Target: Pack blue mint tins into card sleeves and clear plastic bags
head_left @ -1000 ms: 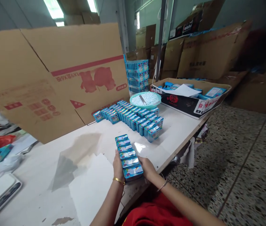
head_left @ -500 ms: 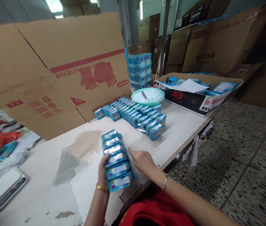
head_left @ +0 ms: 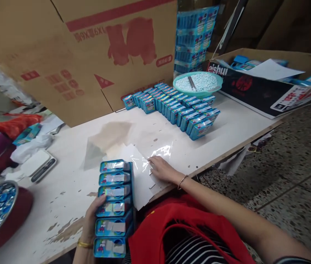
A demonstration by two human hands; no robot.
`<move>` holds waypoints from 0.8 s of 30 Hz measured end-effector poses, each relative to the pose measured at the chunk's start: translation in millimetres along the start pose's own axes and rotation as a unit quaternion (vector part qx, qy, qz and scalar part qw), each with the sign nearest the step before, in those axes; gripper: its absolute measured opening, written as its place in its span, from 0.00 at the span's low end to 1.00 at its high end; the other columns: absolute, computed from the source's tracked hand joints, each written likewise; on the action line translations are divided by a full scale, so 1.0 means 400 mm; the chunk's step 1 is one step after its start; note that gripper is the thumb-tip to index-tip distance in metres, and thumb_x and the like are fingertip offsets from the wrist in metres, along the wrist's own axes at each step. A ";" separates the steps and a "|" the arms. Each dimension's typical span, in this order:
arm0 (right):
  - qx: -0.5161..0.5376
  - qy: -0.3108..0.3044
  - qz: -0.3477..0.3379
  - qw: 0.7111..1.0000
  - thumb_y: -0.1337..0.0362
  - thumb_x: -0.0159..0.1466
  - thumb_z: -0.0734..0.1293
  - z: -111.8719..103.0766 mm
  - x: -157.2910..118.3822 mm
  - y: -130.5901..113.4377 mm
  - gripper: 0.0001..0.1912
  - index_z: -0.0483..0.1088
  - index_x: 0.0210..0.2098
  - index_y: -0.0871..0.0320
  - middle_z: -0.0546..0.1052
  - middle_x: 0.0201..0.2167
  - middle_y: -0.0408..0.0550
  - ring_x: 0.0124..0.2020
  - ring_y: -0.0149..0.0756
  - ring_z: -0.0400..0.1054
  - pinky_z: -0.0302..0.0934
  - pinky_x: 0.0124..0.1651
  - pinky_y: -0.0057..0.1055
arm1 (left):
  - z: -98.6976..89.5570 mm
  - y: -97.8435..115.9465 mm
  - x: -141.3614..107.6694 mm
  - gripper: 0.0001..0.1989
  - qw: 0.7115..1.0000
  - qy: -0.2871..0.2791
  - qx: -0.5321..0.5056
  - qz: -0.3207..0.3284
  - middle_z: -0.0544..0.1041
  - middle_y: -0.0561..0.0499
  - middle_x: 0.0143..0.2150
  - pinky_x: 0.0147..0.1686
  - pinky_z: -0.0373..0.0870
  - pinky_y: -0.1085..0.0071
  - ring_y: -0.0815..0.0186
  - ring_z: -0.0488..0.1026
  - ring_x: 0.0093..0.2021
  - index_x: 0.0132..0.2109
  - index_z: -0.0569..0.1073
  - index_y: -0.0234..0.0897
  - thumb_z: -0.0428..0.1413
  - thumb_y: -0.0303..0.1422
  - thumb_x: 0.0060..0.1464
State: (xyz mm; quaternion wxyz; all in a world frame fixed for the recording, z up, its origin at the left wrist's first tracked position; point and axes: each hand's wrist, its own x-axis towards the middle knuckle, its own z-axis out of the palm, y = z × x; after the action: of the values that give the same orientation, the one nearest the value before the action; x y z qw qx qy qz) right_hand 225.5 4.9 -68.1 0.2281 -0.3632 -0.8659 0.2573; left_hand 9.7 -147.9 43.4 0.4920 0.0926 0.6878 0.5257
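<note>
My left hand (head_left: pixel 91 214) grips a row of small blue tins (head_left: pixel 113 208) from its left side, thumb over the face of one tin. The row stands near the table's front edge, close to my body, its label faces toward me. To its right, my right hand (head_left: pixel 163 169) rests low over the table, fingers curled at a shiny piece of clear plastic film (head_left: pixel 162 150). Part of the film lies over a white paper sheet (head_left: pixel 141 183). The fingertips are partly hidden, but they appear to pinch the film.
Rows of blue tins (head_left: pixel 171 104) stand farther back beside a turquoise bowl (head_left: pixel 221 86) of small pale pellets. A large carton (head_left: pixel 84 73) walls the back. An open black box (head_left: pixel 254 86) sits right; a scale (head_left: pixel 38 165) and red bowl (head_left: pixel 25 209) lie left.
My left hand has brought the row of tins down and left, closer to my body. My right hand has come away from the row to the film on the table. The view has tilted down.
</note>
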 end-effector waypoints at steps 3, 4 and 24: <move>0.081 0.069 -0.020 0.994 0.72 0.63 0.59 0.021 -0.014 0.020 0.07 0.69 0.35 0.61 0.72 0.41 0.53 0.46 0.38 0.63 0.58 0.52 0.35 | 0.038 -0.016 -0.002 0.24 0.988 -0.143 0.006 -0.051 0.79 0.48 0.30 0.33 0.74 0.64 0.53 0.77 0.36 0.45 0.75 0.34 0.63 0.34 0.36; 0.100 0.089 -0.020 0.991 0.72 0.63 0.59 0.030 -0.015 0.023 0.08 0.69 0.32 0.60 0.73 0.39 0.53 0.45 0.38 0.64 0.59 0.51 0.36 | 0.055 -0.018 -0.002 0.26 0.983 -0.172 0.010 -0.058 0.80 0.48 0.32 0.33 0.74 0.65 0.53 0.77 0.36 0.47 0.74 0.35 0.64 0.34 0.37; 0.286 0.196 0.017 0.938 0.66 0.65 0.59 -0.030 0.032 0.039 0.13 0.76 0.41 0.56 0.78 0.41 0.50 0.44 0.36 0.71 0.63 0.51 0.35 | 0.193 -0.017 0.069 0.25 0.956 -0.276 0.090 -0.046 0.79 0.43 0.40 0.32 0.72 0.69 0.59 0.77 0.33 0.50 0.70 0.32 0.61 0.36 0.44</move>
State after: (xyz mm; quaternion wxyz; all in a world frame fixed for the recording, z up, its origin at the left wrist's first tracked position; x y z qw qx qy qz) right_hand 232.3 27.0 -65.8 0.4828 -0.3405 -0.6878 0.4219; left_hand 58.3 -84.3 24.6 0.6760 0.2465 0.5727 0.3927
